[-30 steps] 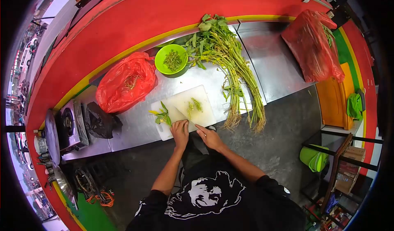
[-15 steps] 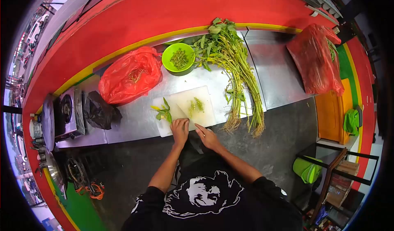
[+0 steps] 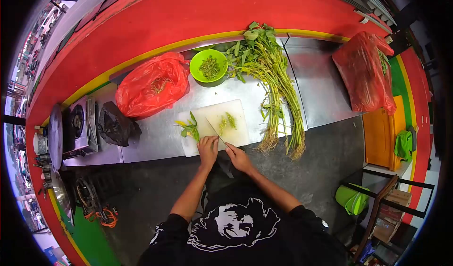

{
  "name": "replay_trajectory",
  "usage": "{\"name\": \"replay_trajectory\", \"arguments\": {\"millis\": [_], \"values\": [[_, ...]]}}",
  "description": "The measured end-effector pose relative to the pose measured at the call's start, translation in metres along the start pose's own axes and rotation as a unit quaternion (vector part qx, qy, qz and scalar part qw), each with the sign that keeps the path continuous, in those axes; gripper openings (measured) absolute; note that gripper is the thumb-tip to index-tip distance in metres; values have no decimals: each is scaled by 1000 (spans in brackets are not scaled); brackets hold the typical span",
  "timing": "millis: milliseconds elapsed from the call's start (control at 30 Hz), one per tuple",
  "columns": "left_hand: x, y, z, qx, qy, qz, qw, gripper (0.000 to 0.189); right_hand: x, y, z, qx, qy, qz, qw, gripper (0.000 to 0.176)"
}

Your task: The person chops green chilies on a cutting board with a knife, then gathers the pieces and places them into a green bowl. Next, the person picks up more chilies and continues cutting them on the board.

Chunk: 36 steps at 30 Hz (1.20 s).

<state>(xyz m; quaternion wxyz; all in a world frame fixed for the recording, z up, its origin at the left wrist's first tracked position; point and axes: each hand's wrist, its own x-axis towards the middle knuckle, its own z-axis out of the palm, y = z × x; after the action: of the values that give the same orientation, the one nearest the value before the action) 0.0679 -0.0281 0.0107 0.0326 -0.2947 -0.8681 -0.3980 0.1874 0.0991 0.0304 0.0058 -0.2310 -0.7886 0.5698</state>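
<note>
On the white cutting board (image 3: pixel 238 138), my left hand (image 3: pixel 208 149) is closed around a bunch of leafy greens (image 3: pixel 190 130), whose leaves stick out at the upper left. My right hand (image 3: pixel 238 156) grips a knife (image 3: pixel 216 132); its blade slants up and left, close beside the left fingers. Chopped green pieces (image 3: pixel 228 121) lie in two small heaps right of the blade. Behind the board, a lime green bowl (image 3: pixel 194 70) holds more cut greens. Long-stemmed greens with roots (image 3: pixel 283 93) are spread to the right of the board.
Left of the bowl sits an open red plastic bag (image 3: pixel 137 93) with stem scraps, beside a black bag (image 3: pixel 114 124) and a gas stove (image 3: pixel 85 124). Another red bag (image 3: pixel 361 72) stands at the counter's right end. A red wall (image 3: pixel 212 13) runs behind the steel counter (image 3: pixel 155 136).
Both hands stay at the board's near edge, with the knife still beside the left fingers. The whole view has shifted slightly.
</note>
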Motion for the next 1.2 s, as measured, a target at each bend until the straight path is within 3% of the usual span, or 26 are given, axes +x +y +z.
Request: {"name": "replay_trajectory", "arguments": {"millis": [200,267,400,467,500,567,667,800,867,1000,1067,1200], "values": [[-1,-1,-3,-18,-20,-3,1000,16,-3,-3,-4,-40,8,-5,999,45],[-3,2,-5,-3,-23,-10,1000,20,5,-12,-7,-87,-25,61,994,43],[-2,5,-3,16,-10,5,1000,22,10,-11,-10,-83,2,24,996,43],[0,7,-3,27,-21,-7,999,22,9,-17,-18,-105,-40,79,991,45],[2,6,-2,28,-19,-9,999,22,10,-12,-16,-106,-42,78,990,45],[5,5,2,34,-19,-16,999,20,11,6,-10,-37,10,-21,999,47],[8,6,3,16,-10,-14,1000,16,9,0,-15,-30,-31,45,998,48],[10,2,2,5,-13,-6,1000,15,4,-4,-19,-35,-38,65,997,47],[11,5,0,11,-9,4,1000,13,1,3,-17,-34,-22,10,999,47],[12,2,-1,23,-14,15,1000,12,2,7,-11,-81,-2,-9,997,46],[10,1,-1,27,-30,13,999,13,1,-8,-17,-95,-40,63,993,45],[7,1,-1,32,-22,19,999,14,14,-20,-16,-92,-70,117,986,47]]}}
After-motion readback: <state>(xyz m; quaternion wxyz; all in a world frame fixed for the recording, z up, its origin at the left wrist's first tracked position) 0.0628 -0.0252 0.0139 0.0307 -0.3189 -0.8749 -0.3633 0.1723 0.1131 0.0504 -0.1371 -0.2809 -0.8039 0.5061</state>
